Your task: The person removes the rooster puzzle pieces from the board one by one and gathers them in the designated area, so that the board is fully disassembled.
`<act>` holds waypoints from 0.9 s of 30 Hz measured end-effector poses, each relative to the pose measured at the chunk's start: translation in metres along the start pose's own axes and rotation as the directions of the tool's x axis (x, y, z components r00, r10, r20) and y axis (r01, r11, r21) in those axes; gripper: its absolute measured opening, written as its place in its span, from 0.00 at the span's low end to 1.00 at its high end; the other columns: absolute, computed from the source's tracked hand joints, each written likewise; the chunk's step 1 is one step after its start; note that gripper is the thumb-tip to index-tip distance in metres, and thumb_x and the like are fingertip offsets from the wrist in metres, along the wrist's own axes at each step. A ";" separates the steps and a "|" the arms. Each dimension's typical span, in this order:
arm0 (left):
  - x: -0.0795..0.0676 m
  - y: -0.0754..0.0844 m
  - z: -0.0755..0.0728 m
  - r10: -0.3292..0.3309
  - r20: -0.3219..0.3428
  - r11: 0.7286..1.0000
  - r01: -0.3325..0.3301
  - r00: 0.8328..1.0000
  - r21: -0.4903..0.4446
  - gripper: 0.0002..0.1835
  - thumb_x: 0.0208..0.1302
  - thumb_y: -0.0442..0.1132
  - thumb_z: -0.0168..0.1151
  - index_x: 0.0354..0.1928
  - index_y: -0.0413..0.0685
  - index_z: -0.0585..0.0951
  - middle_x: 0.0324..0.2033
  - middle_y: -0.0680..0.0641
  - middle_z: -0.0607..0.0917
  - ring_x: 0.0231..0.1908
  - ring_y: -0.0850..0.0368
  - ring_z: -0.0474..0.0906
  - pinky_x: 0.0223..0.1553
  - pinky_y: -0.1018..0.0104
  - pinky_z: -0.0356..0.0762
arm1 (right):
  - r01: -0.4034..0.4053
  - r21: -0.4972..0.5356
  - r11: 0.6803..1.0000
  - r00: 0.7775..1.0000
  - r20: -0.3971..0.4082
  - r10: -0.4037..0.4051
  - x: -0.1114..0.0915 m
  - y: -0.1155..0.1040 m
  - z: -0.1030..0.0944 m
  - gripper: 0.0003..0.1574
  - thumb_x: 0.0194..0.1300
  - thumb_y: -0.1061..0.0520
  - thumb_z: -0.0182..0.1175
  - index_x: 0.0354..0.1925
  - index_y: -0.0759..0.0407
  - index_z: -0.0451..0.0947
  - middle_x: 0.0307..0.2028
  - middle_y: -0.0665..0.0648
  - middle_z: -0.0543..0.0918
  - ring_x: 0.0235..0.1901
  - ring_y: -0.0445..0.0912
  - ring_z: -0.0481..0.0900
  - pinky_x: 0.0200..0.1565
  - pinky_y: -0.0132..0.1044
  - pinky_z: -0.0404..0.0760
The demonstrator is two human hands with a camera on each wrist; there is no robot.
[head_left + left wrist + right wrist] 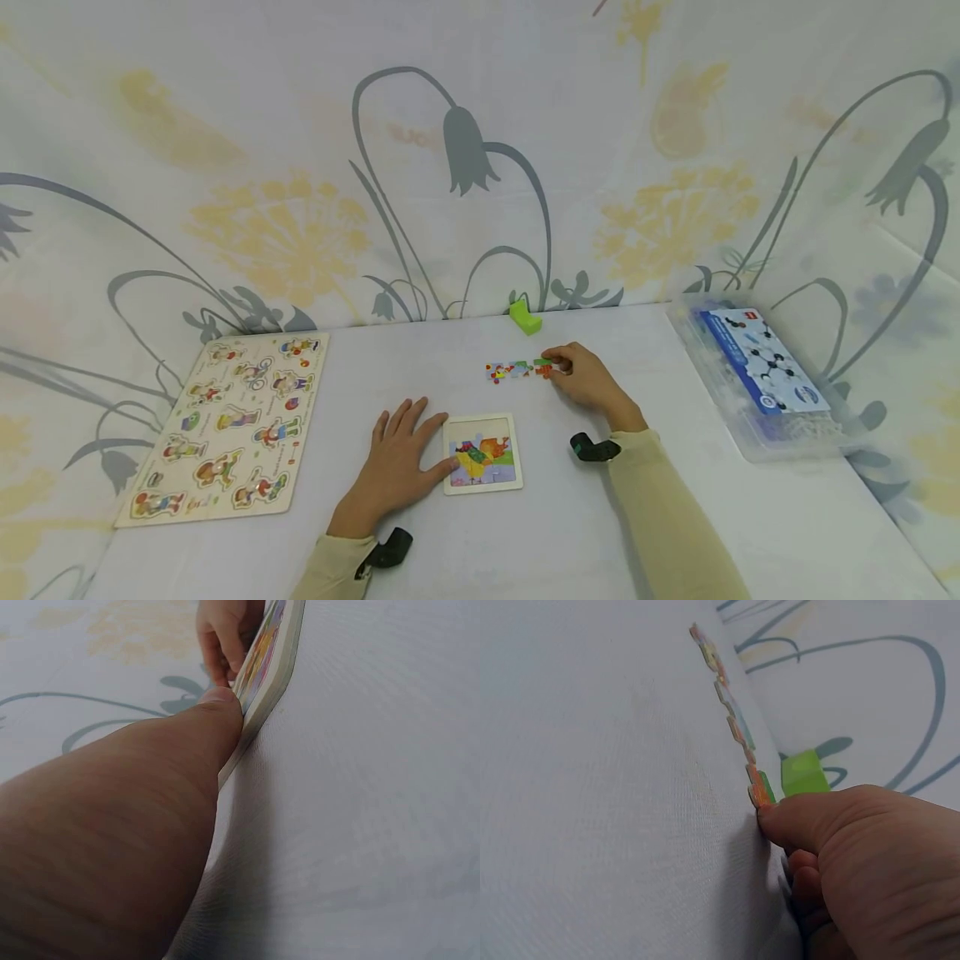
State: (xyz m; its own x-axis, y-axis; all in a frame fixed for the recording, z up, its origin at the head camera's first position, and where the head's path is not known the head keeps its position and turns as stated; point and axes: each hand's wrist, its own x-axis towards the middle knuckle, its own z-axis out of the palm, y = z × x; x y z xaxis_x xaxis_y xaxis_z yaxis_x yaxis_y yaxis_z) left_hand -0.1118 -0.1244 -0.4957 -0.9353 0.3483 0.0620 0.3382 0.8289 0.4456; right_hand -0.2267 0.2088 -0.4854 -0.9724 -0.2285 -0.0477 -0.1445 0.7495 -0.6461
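Note:
My left hand lies on the table with its fingers spread, and its thumb rests on the left edge of a small square puzzle tray. Inside the tray are joined puzzle pieces with a colourful picture; the upper part shows bare backing. Beyond it lies a row of loose puzzle pieces. At the right end of that row, my right hand pinches a green and orange puzzle piece between thumb and curled fingers. The fingertips behind the thumb are partly hidden in the right wrist view.
A bright green block stands behind the row, near the patterned backdrop. On the left lies a large wooden board with figure pieces. A clear plastic case with a blue and white label is at the right.

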 end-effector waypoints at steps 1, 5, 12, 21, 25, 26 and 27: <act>0.000 0.000 0.000 0.000 0.001 1.000 0.000 1.000 0.001 0.37 0.63 0.62 0.65 0.71 0.55 0.73 0.76 0.39 0.64 0.78 0.34 0.53 0.75 0.30 0.44 | -0.001 0.001 1.000 1.000 -0.002 0.001 0.000 0.000 0.000 0.23 0.70 0.59 0.59 0.61 0.61 0.80 0.51 0.62 0.80 0.47 0.51 0.77 0.51 0.44 0.76; 0.001 0.000 0.000 -0.002 0.003 1.000 0.002 1.000 0.002 0.37 0.63 0.62 0.65 0.71 0.56 0.73 0.76 0.39 0.64 0.78 0.35 0.53 0.75 0.30 0.44 | -0.002 0.014 1.000 1.000 -0.017 0.002 0.000 0.001 0.000 0.22 0.70 0.59 0.59 0.61 0.60 0.80 0.49 0.61 0.80 0.45 0.51 0.76 0.49 0.42 0.75; 0.000 0.000 0.002 0.004 -0.011 1.000 -0.004 1.000 0.010 0.37 0.63 0.63 0.65 0.70 0.56 0.74 0.76 0.39 0.65 0.77 0.34 0.54 0.75 0.30 0.45 | -0.002 0.032 1.000 0.999 -0.040 0.003 -0.003 0.003 0.004 0.22 0.71 0.58 0.59 0.61 0.61 0.80 0.49 0.61 0.80 0.45 0.51 0.77 0.49 0.42 0.75; -0.001 -0.002 0.003 0.010 0.041 1.000 -0.010 0.999 0.015 0.45 0.58 0.69 0.66 0.75 0.57 0.69 0.77 0.41 0.63 0.79 0.37 0.52 0.76 0.32 0.44 | -0.063 0.133 0.989 0.994 -0.076 0.073 -0.012 0.003 0.009 0.24 0.71 0.58 0.59 0.64 0.61 0.76 0.51 0.60 0.80 0.46 0.50 0.76 0.51 0.42 0.75; 0.000 -0.001 -0.001 0.001 0.089 1.000 -0.003 0.996 0.017 0.53 0.51 0.74 0.68 0.76 0.57 0.67 0.79 0.43 0.60 0.80 0.38 0.50 0.77 0.33 0.42 | -0.063 0.148 0.987 0.992 -0.098 0.078 -0.016 0.000 0.011 0.23 0.72 0.55 0.59 0.63 0.61 0.77 0.50 0.60 0.80 0.45 0.49 0.76 0.50 0.41 0.75; 0.000 0.000 -0.001 0.001 0.099 1.000 -0.003 0.995 0.015 0.55 0.50 0.74 0.69 0.77 0.56 0.66 0.79 0.43 0.60 0.80 0.38 0.49 0.77 0.33 0.42 | -0.067 0.154 0.986 0.991 -0.105 0.083 -0.019 0.000 0.012 0.23 0.72 0.55 0.59 0.62 0.60 0.77 0.50 0.60 0.81 0.45 0.49 0.76 0.50 0.41 0.75; 0.001 0.000 -0.002 -0.002 0.114 1.000 0.001 0.993 0.013 0.56 0.49 0.74 0.69 0.77 0.56 0.65 0.79 0.43 0.59 0.80 0.39 0.48 0.77 0.34 0.41 | -0.068 0.154 0.986 0.990 -0.109 0.086 -0.021 -0.001 0.013 0.22 0.73 0.55 0.59 0.62 0.60 0.78 0.49 0.59 0.81 0.45 0.48 0.76 0.50 0.40 0.75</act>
State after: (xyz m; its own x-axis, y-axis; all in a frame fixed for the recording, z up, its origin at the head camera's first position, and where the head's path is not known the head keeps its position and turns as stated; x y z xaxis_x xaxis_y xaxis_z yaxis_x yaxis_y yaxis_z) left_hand -0.1125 -0.1251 -0.4938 -0.9182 0.3940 -0.0411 0.3387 0.8347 0.4343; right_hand -0.2034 0.2050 -0.4941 -0.9953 -0.0944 -0.0197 -0.0476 0.6590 -0.7506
